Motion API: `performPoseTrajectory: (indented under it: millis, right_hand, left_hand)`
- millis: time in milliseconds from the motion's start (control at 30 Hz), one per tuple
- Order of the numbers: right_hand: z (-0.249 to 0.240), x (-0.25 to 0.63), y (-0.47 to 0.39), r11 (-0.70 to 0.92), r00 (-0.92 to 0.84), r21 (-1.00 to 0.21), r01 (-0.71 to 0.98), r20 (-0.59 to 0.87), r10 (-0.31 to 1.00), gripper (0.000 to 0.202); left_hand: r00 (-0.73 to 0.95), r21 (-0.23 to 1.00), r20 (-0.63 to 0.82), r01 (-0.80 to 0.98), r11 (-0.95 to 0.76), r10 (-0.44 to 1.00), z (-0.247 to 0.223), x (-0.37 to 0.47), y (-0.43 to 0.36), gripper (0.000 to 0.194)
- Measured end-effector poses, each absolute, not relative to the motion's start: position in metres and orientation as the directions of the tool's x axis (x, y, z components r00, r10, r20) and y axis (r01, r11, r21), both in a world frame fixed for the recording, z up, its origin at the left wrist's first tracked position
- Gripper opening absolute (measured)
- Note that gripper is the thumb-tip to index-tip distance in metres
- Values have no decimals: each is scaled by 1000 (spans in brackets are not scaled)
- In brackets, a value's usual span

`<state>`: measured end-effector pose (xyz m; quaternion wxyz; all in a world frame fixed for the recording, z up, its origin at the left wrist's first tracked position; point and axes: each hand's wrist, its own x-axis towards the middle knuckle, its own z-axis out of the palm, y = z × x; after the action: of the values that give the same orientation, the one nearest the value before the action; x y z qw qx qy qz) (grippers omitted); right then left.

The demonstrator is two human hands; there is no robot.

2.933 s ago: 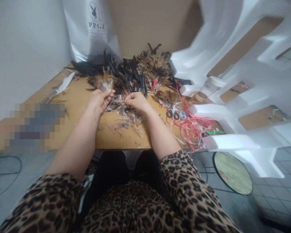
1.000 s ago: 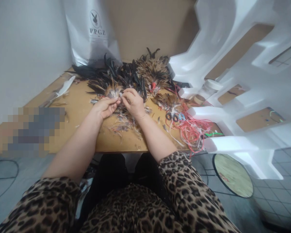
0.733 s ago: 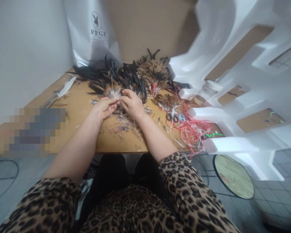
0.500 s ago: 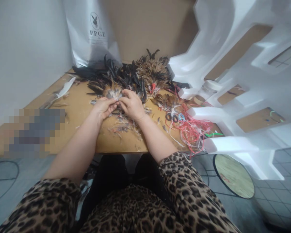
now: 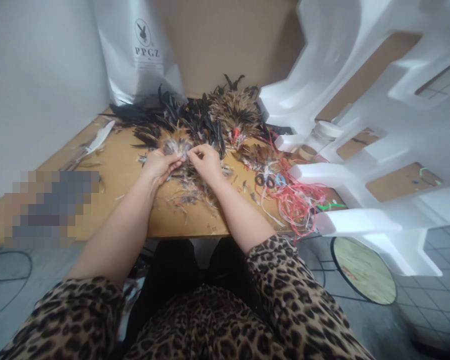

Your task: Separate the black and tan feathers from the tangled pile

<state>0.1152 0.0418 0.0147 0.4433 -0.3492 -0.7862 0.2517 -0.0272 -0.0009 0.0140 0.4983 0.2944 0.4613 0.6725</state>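
Observation:
A small bunch of brown feathers (image 5: 176, 140) with pale, fluffy ends is pinched in my left hand (image 5: 160, 166). My right hand (image 5: 206, 162) is at the right side of the bunch, thumb and forefinger pressed together at its pale ends; what lies between those fingertips is too small to make out. Behind both hands lie long black feathers (image 5: 172, 110) and a large brown feather bundle (image 5: 234, 111) with a red piece at its base. Another brown feather bunch (image 5: 258, 156) rests to the right of my right hand.
On the wooden table (image 5: 116, 210), black scissors handles (image 5: 265, 180) and tangled red and white string (image 5: 298, 202) lie at the right, beside white foam (image 5: 345, 221). A white feather (image 5: 101, 137) lies at the left. A silver bag (image 5: 142, 75) stands behind.
My right hand has shifted slightly down, and its fingers have drawn together at the edge of the bunch. More of the brown feathers shows. The whole view has moved a little.

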Motion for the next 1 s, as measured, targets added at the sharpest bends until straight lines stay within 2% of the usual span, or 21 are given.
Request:
performPoseTrajectory:
  millis: [67, 133, 200, 267, 500, 800, 900, 1000]
  right_hand:
    - [15, 114, 44, 473, -344, -850, 233, 383, 857, 28]
    - [16, 113, 45, 309, -377, -943, 126, 243, 894, 33]
    - [16, 111, 44, 199, -401, -978, 56, 161, 902, 36]
    - [15, 109, 44, 167, -397, -985, 29, 142, 907, 34]
    - [6, 107, 48, 318, -338, -947, 47, 285, 897, 21]
    - [8, 108, 45, 404, -435, -901, 156, 305, 847, 26]
    - [10, 107, 40, 480, -432, -838, 261, 343, 834, 28]
    - [10, 104, 36, 555, -372, -761, 337, 434, 821, 21]
  left_hand:
    - [-337, 911, -46, -400, -99, 940, 14, -27, -1, 19]
    - [-319, 913, -41, -396, -94, 947, 14, -26, -2, 20]
    - [-288, 919, -43, -387, -75, 957, 14, -25, -2, 20]
    - [-269, 924, -45, -378, -62, 962, 14, -25, -3, 20]
    - [-262, 949, -47, -314, -39, 964, 10, -26, -2, 20]
    - [-250, 983, -48, -182, 2, 967, 8, -24, -3, 17]
    - [-248, 997, -16, -74, -3, 969, 12, -22, -5, 11]
    - [-228, 996, 34, 87, -14, 973, 14, -20, -7, 6]
